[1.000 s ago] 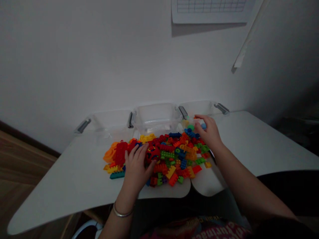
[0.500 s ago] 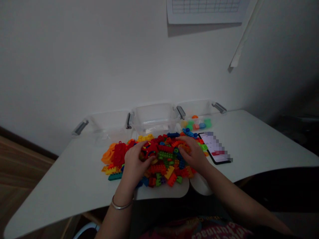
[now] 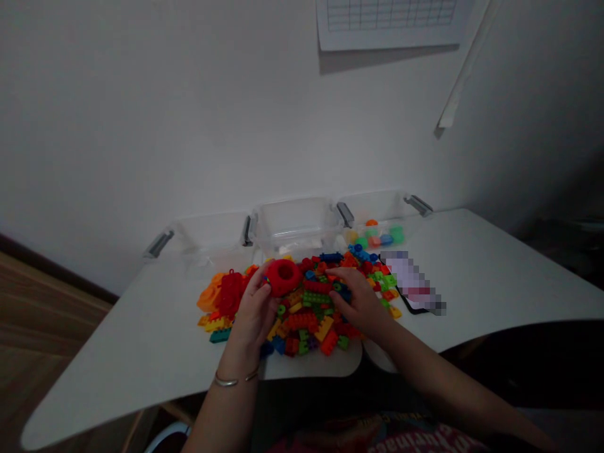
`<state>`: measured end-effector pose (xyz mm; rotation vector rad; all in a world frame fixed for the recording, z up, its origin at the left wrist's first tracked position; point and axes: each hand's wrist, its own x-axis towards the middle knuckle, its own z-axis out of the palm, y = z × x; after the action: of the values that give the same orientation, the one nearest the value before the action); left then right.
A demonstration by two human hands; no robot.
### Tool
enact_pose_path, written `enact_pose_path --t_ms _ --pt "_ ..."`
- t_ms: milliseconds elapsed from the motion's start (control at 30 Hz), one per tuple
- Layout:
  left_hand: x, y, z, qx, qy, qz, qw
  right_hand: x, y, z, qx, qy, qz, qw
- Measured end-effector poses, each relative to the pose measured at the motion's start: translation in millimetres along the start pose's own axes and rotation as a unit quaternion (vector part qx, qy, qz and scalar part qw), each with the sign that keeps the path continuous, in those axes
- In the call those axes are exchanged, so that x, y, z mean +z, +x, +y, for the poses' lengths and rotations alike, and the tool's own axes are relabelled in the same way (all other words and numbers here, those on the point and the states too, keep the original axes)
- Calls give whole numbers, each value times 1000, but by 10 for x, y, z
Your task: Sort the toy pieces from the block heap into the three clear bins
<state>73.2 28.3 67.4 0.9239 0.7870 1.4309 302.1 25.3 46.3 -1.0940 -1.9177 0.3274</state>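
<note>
The round piece (image 3: 283, 277) held up in the left hand (image 3: 250, 314) is bright red. The heap of bricks (image 3: 311, 302) mixes red, orange, yellow, lime green and blue, with 1 teal brick (image 3: 220, 335) at its left edge. The desk (image 3: 141, 352) is plain white. The 3 tubs (image 3: 295, 223) are clear plastic with grey clips; the right one holds orange, green, blue and red pieces (image 3: 377, 236). The left wrist's bangle (image 3: 233, 379) is silver. The wall sheet (image 3: 391, 19) is white with a grey grid.
</note>
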Motion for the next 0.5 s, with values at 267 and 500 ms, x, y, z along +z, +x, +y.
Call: enact_pose_path --t_ms 267,500 --pt "125 -43 -122 40 68 -105 991 7 172 -209 57 250 -78 963" --pt "205 -87 -169 144 288 -166 932 161 260 -167 147 469 -105 864"
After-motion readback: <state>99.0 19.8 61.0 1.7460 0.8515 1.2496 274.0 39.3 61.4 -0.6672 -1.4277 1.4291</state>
